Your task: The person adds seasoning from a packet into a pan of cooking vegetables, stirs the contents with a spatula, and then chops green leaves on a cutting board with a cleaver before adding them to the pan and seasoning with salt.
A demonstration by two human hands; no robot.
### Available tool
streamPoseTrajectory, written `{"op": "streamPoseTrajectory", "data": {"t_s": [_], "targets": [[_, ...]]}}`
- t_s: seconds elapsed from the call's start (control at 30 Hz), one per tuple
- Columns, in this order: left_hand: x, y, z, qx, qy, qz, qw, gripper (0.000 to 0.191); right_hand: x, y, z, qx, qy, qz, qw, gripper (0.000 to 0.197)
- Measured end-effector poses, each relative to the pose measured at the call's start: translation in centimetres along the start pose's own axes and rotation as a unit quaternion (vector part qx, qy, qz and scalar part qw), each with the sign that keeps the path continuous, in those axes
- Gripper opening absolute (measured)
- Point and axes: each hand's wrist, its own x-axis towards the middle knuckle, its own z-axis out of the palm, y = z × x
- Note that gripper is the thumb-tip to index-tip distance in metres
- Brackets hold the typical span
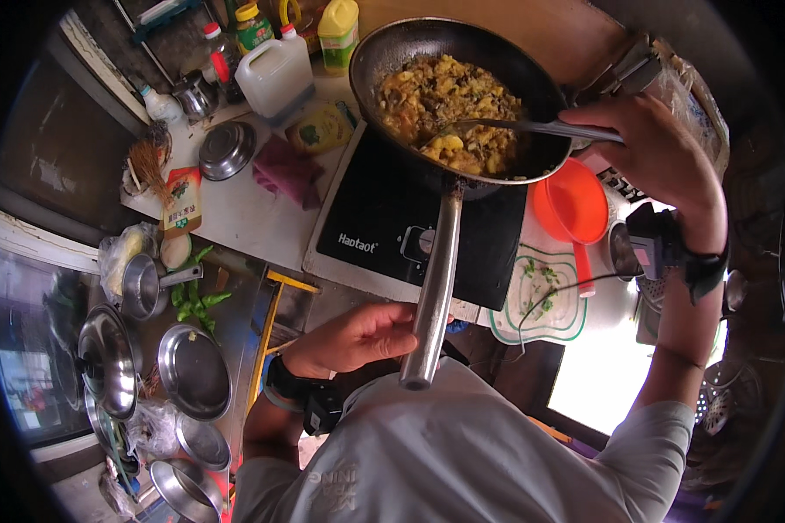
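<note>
A dark frying pan (pixel 549 85) with a long metal handle (pixel 435 287) stands over a black cooktop (pixel 366 209), its handle toward my body. Chopped, cooked food (pixel 454 98) with yellow and brown pieces covers much of the pan's inside. My left hand (pixel 366 337) holds the handle near its end, the fingers passing beneath it and partly hidden. In my right hand (pixel 654 144) is the metal handle of a cooking spatula (pixel 530 125). It crosses the pan's right rim, and its working end sits in the food.
An orange-red dipper (pixel 570 199) and a cutting board with green scraps (pixel 530 314) lie right of the cooktop. To the left are a purple cloth (pixel 288 171), an upturned metal bowl (pixel 227 150) and a white jug (pixel 276 75). Green peppers (pixel 196 301) and metal basins (pixel 195 372) occupy the left table.
</note>
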Motion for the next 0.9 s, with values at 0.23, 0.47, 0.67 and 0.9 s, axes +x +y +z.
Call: {"op": "streamPoseTrajectory", "data": {"t_s": [0.23,0.47,0.67,0.9], "targets": [[0.0,-0.4,0.0,-0.013,0.0,-0.017,1.0,0.048,3.7,2.2,-3.0,0.049,0.036,0.091,0.994,0.032],[0.4,0.0,0.7,-0.036,0.004,0.015,0.999,0.047,9.1,7.1,4.2,-0.094,0.071,-0.087,0.989,0.023],[0.4,0.3,0.6,-0.03,0.003,0.007,1.0,0.05,6.7,5.5,3.4,-0.089,0.073,-0.067,0.991,0.032],[-0.1,0.4,0.7,-0.005,0.017,0.006,1.0,0.05,2.4,2.9,-0.6,-0.079,-0.025,0.017,0.996,0.035]]}}
